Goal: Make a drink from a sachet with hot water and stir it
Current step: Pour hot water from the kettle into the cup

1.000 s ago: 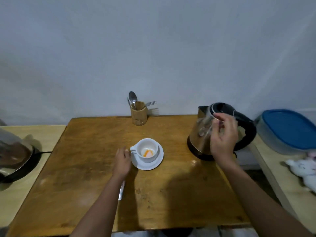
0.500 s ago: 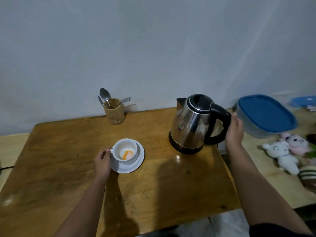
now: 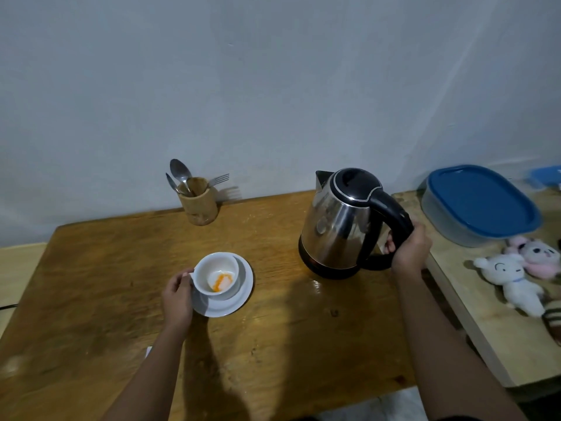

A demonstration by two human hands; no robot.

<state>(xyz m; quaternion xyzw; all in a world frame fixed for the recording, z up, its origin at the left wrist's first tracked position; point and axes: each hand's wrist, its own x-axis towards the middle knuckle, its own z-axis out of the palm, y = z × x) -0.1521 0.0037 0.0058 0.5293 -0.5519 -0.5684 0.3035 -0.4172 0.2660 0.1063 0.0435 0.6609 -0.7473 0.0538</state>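
One cup (image 3: 216,274) with orange powder (image 3: 221,281) sits on one saucer (image 3: 239,299); your left hand (image 3: 177,297) grips its handle. Right of the cup, your right hand (image 3: 409,253) clasps one kettle's (image 3: 337,226) handle.

Cup handle (image 3: 191,275) mostly covered by left fingers (image 3: 179,279). Kettle handle (image 3: 391,217) partly wrapped by right fingers (image 3: 390,246). White scrap (image 3: 148,351) behind left forearm, unidentifiable. Striped item (image 3: 553,322) cut by right edge.
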